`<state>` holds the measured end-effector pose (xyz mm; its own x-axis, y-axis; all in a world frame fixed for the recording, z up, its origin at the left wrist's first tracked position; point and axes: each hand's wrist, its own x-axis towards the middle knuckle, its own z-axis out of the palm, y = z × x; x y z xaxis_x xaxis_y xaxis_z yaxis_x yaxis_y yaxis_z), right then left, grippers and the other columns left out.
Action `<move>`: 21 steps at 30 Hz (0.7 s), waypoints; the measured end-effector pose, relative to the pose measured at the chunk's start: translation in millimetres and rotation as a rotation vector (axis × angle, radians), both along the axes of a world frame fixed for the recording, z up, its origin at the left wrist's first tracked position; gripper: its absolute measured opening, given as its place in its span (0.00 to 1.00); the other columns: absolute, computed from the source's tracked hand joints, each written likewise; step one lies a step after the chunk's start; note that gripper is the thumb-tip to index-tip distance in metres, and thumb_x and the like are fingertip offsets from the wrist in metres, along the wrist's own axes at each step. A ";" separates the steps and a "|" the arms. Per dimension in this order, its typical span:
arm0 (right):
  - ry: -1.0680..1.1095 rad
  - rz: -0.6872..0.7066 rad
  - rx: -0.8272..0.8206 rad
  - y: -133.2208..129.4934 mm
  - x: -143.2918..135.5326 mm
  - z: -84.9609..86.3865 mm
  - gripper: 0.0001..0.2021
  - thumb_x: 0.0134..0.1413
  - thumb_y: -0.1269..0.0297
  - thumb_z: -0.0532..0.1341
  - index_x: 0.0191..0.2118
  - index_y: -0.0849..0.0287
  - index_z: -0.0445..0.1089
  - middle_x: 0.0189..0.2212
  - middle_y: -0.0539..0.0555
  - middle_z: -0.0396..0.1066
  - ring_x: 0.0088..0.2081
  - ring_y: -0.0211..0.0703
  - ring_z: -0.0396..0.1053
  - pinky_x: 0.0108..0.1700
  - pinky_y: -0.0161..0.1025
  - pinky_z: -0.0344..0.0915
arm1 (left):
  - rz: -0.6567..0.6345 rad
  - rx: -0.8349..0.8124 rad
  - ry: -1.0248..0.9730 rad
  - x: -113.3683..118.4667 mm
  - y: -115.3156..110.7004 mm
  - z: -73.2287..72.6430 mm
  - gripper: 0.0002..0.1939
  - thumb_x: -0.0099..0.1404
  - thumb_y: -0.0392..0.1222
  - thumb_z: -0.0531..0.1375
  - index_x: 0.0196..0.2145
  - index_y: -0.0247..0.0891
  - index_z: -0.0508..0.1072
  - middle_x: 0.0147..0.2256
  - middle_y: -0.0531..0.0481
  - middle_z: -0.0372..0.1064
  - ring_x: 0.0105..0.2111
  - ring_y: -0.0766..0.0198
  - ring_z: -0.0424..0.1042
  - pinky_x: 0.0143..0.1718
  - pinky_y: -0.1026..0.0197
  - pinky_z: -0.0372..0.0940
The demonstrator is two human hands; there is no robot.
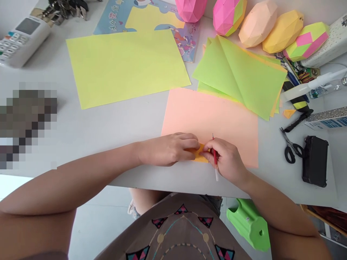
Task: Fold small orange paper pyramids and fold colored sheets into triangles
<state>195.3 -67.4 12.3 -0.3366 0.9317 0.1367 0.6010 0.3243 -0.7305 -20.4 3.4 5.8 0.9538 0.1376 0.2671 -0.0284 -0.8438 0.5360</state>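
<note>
A small orange paper piece (200, 156) lies at the near edge of a peach sheet (214, 112). My left hand (179, 148) has its fingers curled down on the left part of that piece, their tips partly hidden. The right hand (223, 157) pinches the piece's right end between thumb and forefinger, and a thin red pen refill (215, 155) is also held in it, pointing away from me. A yellow sheet (127, 68) lies farther left, and a stack of green and orange sheets (241, 79) sits beyond the peach sheet.
Several faceted paper shapes (258, 23) line the back right. Black scissors (291, 146) and a black case (315, 161) are at the right. A card terminal (23, 39) and keys (67, 9) are back left. The table's near edge (162, 189) runs below my hands.
</note>
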 end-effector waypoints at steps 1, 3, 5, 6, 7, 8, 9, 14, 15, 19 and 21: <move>0.004 0.001 -0.003 0.0 -0.1 -0.3 0.09 0.57 0.77 0.58 0.29 0.57 0.62 0.19 0.43 0.55 0.21 0.31 0.52 0.25 0.32 0.53 | 0.001 0.001 0.003 -0.1 -0.1 -0.3 0.19 0.67 0.26 0.46 0.41 0.36 0.75 0.44 0.38 0.70 0.50 0.54 0.65 0.50 0.51 0.64; 0.011 0.004 -0.022 -0.2 -0.1 -0.9 0.09 0.57 0.77 0.58 0.29 0.57 0.62 0.18 0.42 0.55 0.21 0.32 0.53 0.25 0.32 0.54 | 0.007 0.005 0.003 -0.3 -0.4 -1.3 0.20 0.67 0.26 0.46 0.43 0.36 0.75 0.45 0.38 0.69 0.51 0.54 0.64 0.51 0.51 0.64; 0.015 0.005 -0.033 -0.4 0.1 -1.5 0.09 0.57 0.77 0.57 0.29 0.57 0.62 0.18 0.42 0.55 0.21 0.32 0.53 0.25 0.32 0.55 | 0.008 0.006 0.009 -0.5 -0.7 -2.2 0.20 0.67 0.26 0.46 0.45 0.36 0.75 0.47 0.38 0.68 0.52 0.53 0.63 0.52 0.50 0.63; 0.014 0.003 -0.036 -0.5 0.2 -1.7 0.09 0.57 0.77 0.57 0.29 0.57 0.62 0.18 0.42 0.55 0.21 0.32 0.54 0.26 0.32 0.55 | 0.007 0.006 0.014 -0.6 -0.9 -2.5 0.21 0.67 0.26 0.46 0.46 0.36 0.75 0.47 0.38 0.68 0.52 0.53 0.63 0.52 0.49 0.63; 0.013 0.001 -0.039 -0.7 0.4 -1.8 0.09 0.57 0.77 0.57 0.29 0.57 0.62 0.18 0.42 0.55 0.21 0.32 0.54 0.26 0.32 0.55 | 0.006 0.004 0.021 -0.7 -1.0 -2.6 0.21 0.66 0.25 0.46 0.47 0.37 0.75 0.48 0.38 0.68 0.52 0.53 0.62 0.52 0.49 0.62; 0.012 -0.001 -0.040 -0.8 0.5 -1.8 0.09 0.57 0.77 0.57 0.29 0.57 0.62 0.18 0.42 0.55 0.21 0.32 0.54 0.26 0.32 0.55 | 0.007 0.003 0.030 -0.8 -1.0 -2.5 0.22 0.66 0.25 0.46 0.48 0.37 0.74 0.48 0.39 0.68 0.52 0.53 0.62 0.52 0.49 0.62; 0.011 -0.002 -0.043 -0.9 0.6 -1.6 0.09 0.57 0.76 0.57 0.29 0.57 0.63 0.18 0.43 0.56 0.21 0.32 0.54 0.26 0.32 0.55 | 0.007 0.001 0.038 -1.0 -1.0 -2.2 0.23 0.65 0.24 0.46 0.49 0.38 0.74 0.49 0.39 0.67 0.53 0.53 0.62 0.53 0.49 0.62; 0.013 0.005 -0.034 -1.4 0.0 -0.3 0.09 0.57 0.76 0.57 0.29 0.57 0.63 0.17 0.42 0.56 0.21 0.33 0.55 0.26 0.32 0.56 | 0.003 0.019 0.035 -2.4 -0.5 -1.1 0.24 0.64 0.24 0.46 0.49 0.38 0.75 0.51 0.40 0.67 0.53 0.53 0.62 0.54 0.50 0.62; 0.011 0.005 -0.028 -1.4 -0.2 -0.3 0.09 0.57 0.76 0.58 0.29 0.57 0.63 0.17 0.42 0.56 0.21 0.33 0.55 0.26 0.32 0.56 | 0.002 0.026 0.036 -2.6 -0.4 -1.1 0.24 0.64 0.24 0.47 0.49 0.38 0.75 0.51 0.40 0.67 0.53 0.53 0.61 0.54 0.50 0.62; -0.010 0.001 -0.007 -0.6 -0.5 -1.1 0.09 0.57 0.77 0.57 0.29 0.57 0.63 0.17 0.43 0.56 0.21 0.33 0.55 0.26 0.32 0.55 | -0.001 0.053 0.044 -2.2 -0.5 -0.9 0.25 0.63 0.23 0.47 0.50 0.38 0.75 0.52 0.40 0.66 0.54 0.53 0.61 0.54 0.51 0.61; -0.017 -0.003 0.000 -0.1 -0.5 -1.2 0.08 0.57 0.76 0.57 0.29 0.57 0.64 0.17 0.43 0.57 0.22 0.33 0.56 0.26 0.32 0.56 | 0.000 0.067 0.045 -1.5 -0.9 -0.3 0.25 0.63 0.24 0.47 0.51 0.38 0.74 0.53 0.40 0.66 0.54 0.52 0.61 0.54 0.50 0.61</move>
